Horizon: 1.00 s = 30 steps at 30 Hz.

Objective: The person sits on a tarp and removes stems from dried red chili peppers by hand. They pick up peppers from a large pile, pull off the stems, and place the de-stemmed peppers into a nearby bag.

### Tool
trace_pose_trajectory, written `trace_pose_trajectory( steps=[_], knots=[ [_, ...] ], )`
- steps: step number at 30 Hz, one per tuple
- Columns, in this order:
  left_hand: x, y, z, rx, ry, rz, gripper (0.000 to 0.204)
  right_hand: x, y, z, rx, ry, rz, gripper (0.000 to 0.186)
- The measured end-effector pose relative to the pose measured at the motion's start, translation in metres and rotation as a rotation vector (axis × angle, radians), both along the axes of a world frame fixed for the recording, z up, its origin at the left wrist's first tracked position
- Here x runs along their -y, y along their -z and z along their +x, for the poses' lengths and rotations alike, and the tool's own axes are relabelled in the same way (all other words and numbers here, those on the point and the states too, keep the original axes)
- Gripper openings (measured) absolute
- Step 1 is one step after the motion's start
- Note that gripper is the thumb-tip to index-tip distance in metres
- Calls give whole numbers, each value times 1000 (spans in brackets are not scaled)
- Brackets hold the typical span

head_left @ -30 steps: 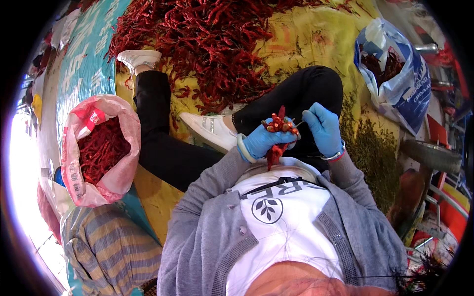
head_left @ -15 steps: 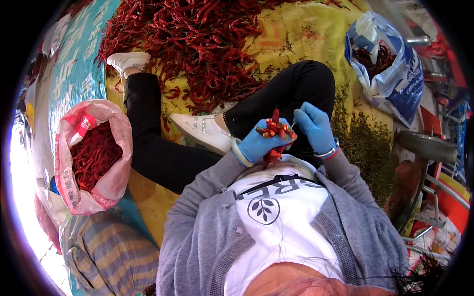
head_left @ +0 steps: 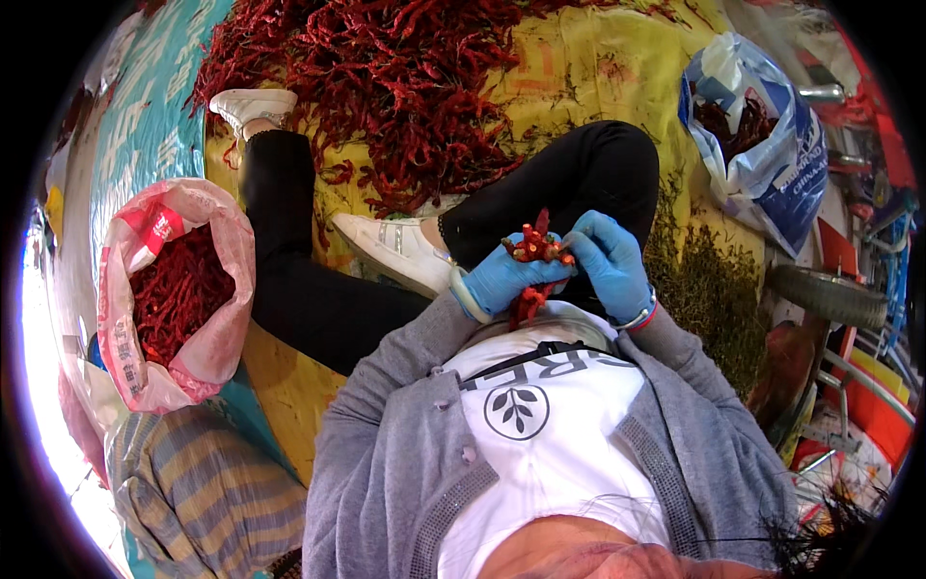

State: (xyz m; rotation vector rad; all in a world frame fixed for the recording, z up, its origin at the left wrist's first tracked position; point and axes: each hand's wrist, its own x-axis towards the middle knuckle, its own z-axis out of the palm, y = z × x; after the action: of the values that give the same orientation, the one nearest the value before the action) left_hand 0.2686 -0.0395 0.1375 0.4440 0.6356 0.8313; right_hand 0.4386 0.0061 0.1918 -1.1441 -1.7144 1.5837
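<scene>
My left hand (head_left: 499,281), in a blue glove, is closed round a bunch of red dried chillies (head_left: 535,247). Their stem ends point up out of the grip, and a few pods hang below the fist. Right beside the bunch, my gloved right hand (head_left: 612,265) pinches at the stem ends with thumb and forefinger. What lies between those fingertips is too small to make out. Ahead of my crossed legs spreads a large heap of red dried chillies (head_left: 386,87) on a yellow sheet (head_left: 564,82).
At left stands an open pink-white sack (head_left: 214,362) of chillies, with a striped bundle (head_left: 212,482) behind it. A blue-white bag (head_left: 796,193) holding darker chillies is at far right. Plucked stems (head_left: 719,299) pile up by my right knee, near a wheel (head_left: 830,294).
My right hand has come down and in to the stem ends of the bunch, from slightly above. The left hand keeps its grip in nearly the same spot.
</scene>
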Motion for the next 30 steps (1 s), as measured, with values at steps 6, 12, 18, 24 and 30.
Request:
trace_pose_trajectory(
  steps=[6, 12, 18, 24, 30],
  knots=[
    [4, -20, 8, -6, 110, 298, 23, -40, 11, 0, -479, 353, -465, 19],
    [-5, -15, 3, -174, -79, 39, 19, -62, -1, 90, 531, -448, -83, 20],
    [-9, -5, 9, -137, -154, -51, 12, -33, -51, 31, 314, -274, -44, 30],
    [-2, 1, -5, -215, -181, 12, 15, -16, 8, -20, -65, -25, 74, 8],
    [-2, 13, -7, -230, -145, 93, 17, -35, -6, -9, -652, -47, -684, 14]
  ],
)
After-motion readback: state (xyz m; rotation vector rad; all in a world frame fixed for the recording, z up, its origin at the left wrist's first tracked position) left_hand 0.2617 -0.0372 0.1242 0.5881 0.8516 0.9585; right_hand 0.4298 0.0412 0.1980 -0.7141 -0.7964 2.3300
